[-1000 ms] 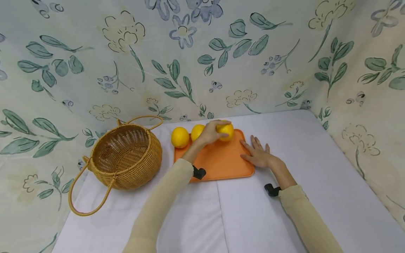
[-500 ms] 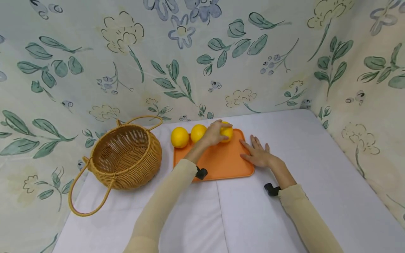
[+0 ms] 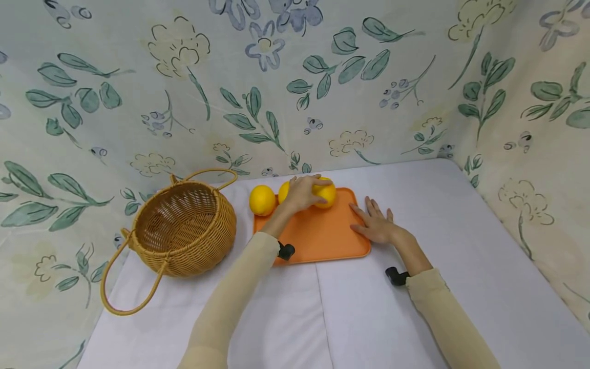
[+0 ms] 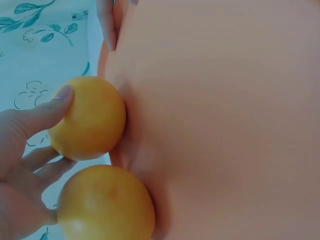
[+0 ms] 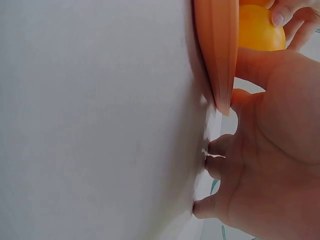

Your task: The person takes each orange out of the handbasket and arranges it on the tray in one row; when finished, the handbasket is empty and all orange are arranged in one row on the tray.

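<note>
My left hand [image 3: 301,193] holds the rightmost orange [image 3: 325,193] over the back of the orange tray [image 3: 322,238]. In the left wrist view the thumb presses on the near side of this held orange [image 4: 92,120], and the fingers reach behind it. A second orange [image 4: 107,202] sits close by, partly covered by the left hand in the head view. The third orange [image 3: 262,200] is at the tray's back left corner. My right hand [image 3: 379,228] rests at the tray's right edge, fingers straight and spread, some of them on the white cloth in the right wrist view.
A wicker basket [image 3: 198,261] with its handles folded outward stands left of the tray. White cloth [image 3: 369,318] covers the table. Floral fabric [image 3: 276,102] hangs behind and at the sides.
My left hand and the orange in it have shifted slightly left, towards the second orange. The right hand, tray and basket have stayed put.
</note>
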The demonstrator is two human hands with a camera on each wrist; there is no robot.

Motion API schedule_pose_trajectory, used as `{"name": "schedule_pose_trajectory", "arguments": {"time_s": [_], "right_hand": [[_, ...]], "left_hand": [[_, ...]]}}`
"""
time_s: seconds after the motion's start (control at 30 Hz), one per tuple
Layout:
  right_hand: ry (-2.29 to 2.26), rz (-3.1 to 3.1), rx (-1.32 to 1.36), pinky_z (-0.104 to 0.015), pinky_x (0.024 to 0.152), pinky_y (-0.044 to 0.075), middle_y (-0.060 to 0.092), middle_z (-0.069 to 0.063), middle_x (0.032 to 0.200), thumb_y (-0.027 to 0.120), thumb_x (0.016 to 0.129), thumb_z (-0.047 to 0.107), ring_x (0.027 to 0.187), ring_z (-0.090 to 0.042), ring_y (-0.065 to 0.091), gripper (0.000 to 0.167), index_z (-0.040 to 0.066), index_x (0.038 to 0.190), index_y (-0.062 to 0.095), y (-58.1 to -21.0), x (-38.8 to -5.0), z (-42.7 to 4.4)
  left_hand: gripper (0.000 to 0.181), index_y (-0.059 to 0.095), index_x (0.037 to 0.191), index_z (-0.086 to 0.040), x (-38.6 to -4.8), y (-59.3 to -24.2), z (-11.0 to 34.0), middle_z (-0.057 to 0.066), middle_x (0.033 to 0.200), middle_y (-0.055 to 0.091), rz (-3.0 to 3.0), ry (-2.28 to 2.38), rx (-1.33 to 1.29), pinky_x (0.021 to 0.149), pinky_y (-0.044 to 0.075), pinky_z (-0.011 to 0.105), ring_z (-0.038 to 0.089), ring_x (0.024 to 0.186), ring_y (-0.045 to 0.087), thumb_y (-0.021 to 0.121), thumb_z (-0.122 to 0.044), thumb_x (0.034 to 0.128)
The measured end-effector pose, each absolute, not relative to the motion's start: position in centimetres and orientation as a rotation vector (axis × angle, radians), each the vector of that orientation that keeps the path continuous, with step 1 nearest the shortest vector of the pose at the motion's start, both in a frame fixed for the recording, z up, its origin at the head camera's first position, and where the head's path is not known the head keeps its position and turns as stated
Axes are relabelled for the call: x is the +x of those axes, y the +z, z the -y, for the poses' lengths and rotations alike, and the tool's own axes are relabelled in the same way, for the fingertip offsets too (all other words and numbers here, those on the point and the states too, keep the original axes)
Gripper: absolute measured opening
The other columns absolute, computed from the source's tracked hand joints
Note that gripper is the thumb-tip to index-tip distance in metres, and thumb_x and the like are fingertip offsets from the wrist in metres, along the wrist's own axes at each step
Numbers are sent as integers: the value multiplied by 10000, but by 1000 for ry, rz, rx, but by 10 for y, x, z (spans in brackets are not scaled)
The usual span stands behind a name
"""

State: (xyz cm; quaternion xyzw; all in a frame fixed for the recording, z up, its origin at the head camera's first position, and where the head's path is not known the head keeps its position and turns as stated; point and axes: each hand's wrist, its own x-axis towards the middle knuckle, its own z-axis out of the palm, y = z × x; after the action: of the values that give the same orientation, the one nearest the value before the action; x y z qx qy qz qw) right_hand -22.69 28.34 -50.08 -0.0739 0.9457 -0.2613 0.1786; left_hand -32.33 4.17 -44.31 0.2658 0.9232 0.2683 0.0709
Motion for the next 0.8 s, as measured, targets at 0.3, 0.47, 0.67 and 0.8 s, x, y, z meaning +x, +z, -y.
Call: {"name": "schedule_pose_trajectory", "arguments": {"time_s": [0.3, 0.47, 0.67, 0.8], "right_hand": [[-702, -2697, -207, -766, 1161, -186, -182, -268, 1701, 431, 1061, 565, 1578, -474, -171, 760, 201, 1672, 163, -507, -228, -286], [-671, -2697, -205, -779, 1157, -171, -163, -315, 1685, 454, 1082, 456, 1564, -514, -155, 724, 137, 1665, 167, -498, -225, -280], [-673, -2687, -206, -767, 1163, -185, -186, -285, 1694, 439, 1073, 493, 1572, -487, -175, 746, 162, 1671, 139, -504, -227, -282], [-685, -2684, -206, -773, 1159, -180, -180, -299, 1689, 448, 1072, 501, 1567, -497, -176, 749, 160, 1669, 150, -500, -227, -282]], "left_hand": [[540, 692, 1363, -296, -325, -448, -29, 56, 1506, 602, -2828, 869, 785, 1271, 124, 658, 270, 1457, 504, 854, -326, 849], [548, 701, 1351, -302, -326, -451, -24, 45, 1500, 608, -2830, 916, 776, 1272, 126, 649, 276, 1455, 504, 863, -329, 828], [542, 711, 1343, -266, -325, -453, -17, 61, 1503, 604, -2782, 1022, 756, 1213, 238, 530, 299, 1443, 504, 868, -293, 824], [539, 718, 1333, -253, -328, -457, -12, 59, 1492, 614, -2767, 1080, 759, 1189, 243, 504, 298, 1432, 512, 875, -280, 818]]}}
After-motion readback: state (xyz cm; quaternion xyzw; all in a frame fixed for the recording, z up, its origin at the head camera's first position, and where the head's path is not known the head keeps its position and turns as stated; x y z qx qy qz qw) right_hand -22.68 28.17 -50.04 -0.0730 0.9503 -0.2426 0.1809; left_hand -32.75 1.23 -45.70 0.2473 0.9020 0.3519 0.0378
